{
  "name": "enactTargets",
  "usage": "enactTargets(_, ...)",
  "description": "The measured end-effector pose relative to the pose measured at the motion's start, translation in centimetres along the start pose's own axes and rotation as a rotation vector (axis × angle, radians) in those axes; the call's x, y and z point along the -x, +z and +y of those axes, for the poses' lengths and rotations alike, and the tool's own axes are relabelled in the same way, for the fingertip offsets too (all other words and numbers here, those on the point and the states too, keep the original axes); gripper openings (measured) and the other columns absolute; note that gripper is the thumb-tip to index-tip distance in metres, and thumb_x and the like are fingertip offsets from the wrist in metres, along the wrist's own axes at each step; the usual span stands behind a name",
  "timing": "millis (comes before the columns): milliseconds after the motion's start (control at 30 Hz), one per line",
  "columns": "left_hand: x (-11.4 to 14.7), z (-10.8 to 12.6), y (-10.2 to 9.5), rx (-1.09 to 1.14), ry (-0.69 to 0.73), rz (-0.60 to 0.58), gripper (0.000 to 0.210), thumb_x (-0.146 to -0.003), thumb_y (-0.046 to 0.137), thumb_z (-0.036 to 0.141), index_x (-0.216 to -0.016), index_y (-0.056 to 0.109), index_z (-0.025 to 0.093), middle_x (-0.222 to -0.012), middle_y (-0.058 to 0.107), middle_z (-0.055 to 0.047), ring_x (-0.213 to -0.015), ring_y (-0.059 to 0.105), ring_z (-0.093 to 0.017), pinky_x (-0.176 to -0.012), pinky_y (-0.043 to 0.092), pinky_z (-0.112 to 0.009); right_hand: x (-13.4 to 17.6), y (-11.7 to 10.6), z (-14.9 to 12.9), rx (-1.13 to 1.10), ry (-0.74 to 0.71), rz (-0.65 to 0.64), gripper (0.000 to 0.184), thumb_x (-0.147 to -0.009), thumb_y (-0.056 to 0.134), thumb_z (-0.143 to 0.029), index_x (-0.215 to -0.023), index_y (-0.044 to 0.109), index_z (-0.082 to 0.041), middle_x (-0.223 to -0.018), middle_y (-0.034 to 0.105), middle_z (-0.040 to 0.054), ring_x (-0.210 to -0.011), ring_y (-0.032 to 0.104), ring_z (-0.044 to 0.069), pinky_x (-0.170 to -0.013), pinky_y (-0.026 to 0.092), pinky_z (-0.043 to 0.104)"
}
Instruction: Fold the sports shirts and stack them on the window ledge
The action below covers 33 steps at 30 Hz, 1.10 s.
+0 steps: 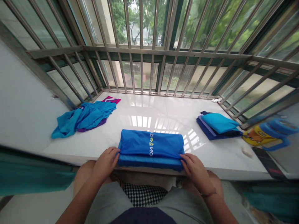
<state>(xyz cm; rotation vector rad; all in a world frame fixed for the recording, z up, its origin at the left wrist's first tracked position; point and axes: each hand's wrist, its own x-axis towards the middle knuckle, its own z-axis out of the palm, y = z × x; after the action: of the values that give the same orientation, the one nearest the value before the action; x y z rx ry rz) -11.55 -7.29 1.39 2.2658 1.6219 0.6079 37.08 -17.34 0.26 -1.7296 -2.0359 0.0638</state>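
Observation:
A blue garment (137, 143) with white and yellow printing lies folded into a wide strip near the front edge of the white sill. My left hand (107, 161) pinches its left edge between thumb and fingers. At the opposite end, my right hand (195, 169) grips the right edge in the same way. Along the front, a lower layer of the cloth shows beneath the upper fold. What kind of garment it is cannot be made out from the folded shape.
Crumpled turquoise clothing (86, 116) lies at the left, with a pink cloth (112, 100) behind it. Folded clothes (218, 123) are stacked at the right, near a yellow and blue bottle (263, 135) and a dark phone (268, 163). Metal bars (141, 71) line the window behind.

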Motion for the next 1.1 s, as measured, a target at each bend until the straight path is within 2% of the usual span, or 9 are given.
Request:
enactTargets(100,2.2,0.1,-1.0,-0.027,-0.225,0.012,0.032,-0.102,0.047,0.046,-0.089,0.070,0.029,-0.091,0.079,-0.006,-0.087,0.076,-0.028,-0.083,0.062,-0.042,3.1,-0.1,-0.9,-0.104,0.264,0.041,0.032,-0.108,0.048,-0.049,-0.100,0.071,-0.028,-0.094,0.078,0.0100,-0.082,0.076,0.029,-0.076,0.062,0.041)
enactTargets(167,3.5,0.2,-1.1,0.000,-0.293,0.001,0.035,-0.103,0.046,0.049,-0.084,0.068,0.030,-0.083,0.078,-0.004,-0.079,0.076,-0.028,-0.077,0.061,-0.041,5.2,0.2,-1.7,-0.193,0.397,0.031,0.033,-0.107,0.048,-0.054,-0.095,0.067,-0.029,-0.083,0.077,0.0074,-0.068,0.075,0.029,-0.063,0.060,0.039)
enactTargets(267,4.3,0.5,-0.9,0.065,-0.262,0.024,0.031,-0.101,0.047,0.047,-0.093,0.072,0.030,-0.095,0.081,-0.006,-0.089,0.077,-0.029,-0.084,0.062,-0.042,6.6,0.9,-2.9,-0.255,0.434,0.060,0.032,-0.106,0.049,-0.054,-0.097,0.067,-0.030,-0.081,0.077,0.0068,-0.066,0.074,0.028,-0.060,0.061,0.038)
enactTargets(333,3.6,1.0,-0.5,0.082,-0.243,0.042,0.032,-0.101,0.048,0.046,-0.104,0.074,0.028,-0.107,0.082,-0.009,-0.098,0.077,-0.029,-0.091,0.062,-0.042,6.1,1.1,-3.5,-0.209,0.369,0.122,0.029,-0.106,0.051,-0.051,-0.100,0.068,-0.029,-0.089,0.078,0.0097,-0.077,0.076,0.030,-0.070,0.063,0.042)
enactTargets(500,-1.0,2.8,2.2,0.050,-0.088,0.082,0.046,-0.108,0.037,0.041,-0.134,0.069,0.021,-0.138,0.074,-0.013,-0.131,0.068,-0.028,-0.119,0.051,-0.045,1.8,1.2,-3.9,-0.024,0.159,0.157,0.038,-0.110,0.046,-0.046,-0.129,0.068,-0.022,-0.127,0.073,0.0187,-0.121,0.069,0.034,-0.110,0.054,0.054)
enactTargets(633,-5.1,3.8,5.6,-0.103,0.037,0.009,0.056,-0.109,0.037,0.041,-0.155,0.056,0.014,-0.166,0.051,-0.018,-0.155,0.047,-0.032,-0.128,0.038,-0.053,-2.1,2.5,-3.3,0.146,0.145,0.010,0.063,-0.111,0.038,-0.049,-0.161,0.046,-0.012,-0.170,0.041,0.0222,-0.158,0.039,0.036,-0.127,0.037,0.058)
enactTargets(700,-6.8,3.9,6.7,-0.201,0.036,-0.050,0.062,-0.109,0.040,0.046,-0.161,0.050,0.014,-0.173,0.041,-0.019,-0.161,0.037,-0.036,-0.130,0.032,-0.059,-4.0,3.3,-3.0,0.211,0.180,-0.146,0.069,-0.112,0.036,-0.050,-0.168,0.036,-0.011,-0.177,0.027,0.0200,-0.164,0.027,0.036,-0.129,0.030,0.062)
enactTargets(800,-9.0,3.6,7.3,-0.294,-0.003,-0.097,0.069,-0.108,0.040,0.053,-0.167,0.044,0.015,-0.176,0.034,-0.019,-0.163,0.032,-0.038,-0.132,0.025,-0.060,-6.4,4.2,-2.5,0.256,0.238,-0.328,0.071,-0.112,0.034,-0.053,-0.172,0.030,-0.016,-0.179,0.020,0.0151,-0.166,0.020,0.035,-0.131,0.023,0.063)
enactTargets(1100,-15.0,2.5,8.1,-0.319,-0.029,-0.108,0.074,-0.109,0.033,0.056,-0.170,0.038,0.015,-0.178,0.028,-0.019,-0.165,0.028,-0.038,-0.132,0.021,-0.060,-13.0,5.3,0.9,0.250,0.220,-0.379,0.073,-0.113,0.029,-0.057,-0.175,0.023,-0.019,-0.181,0.015,0.0135,-0.168,0.011,0.032,-0.133,0.017,0.060)
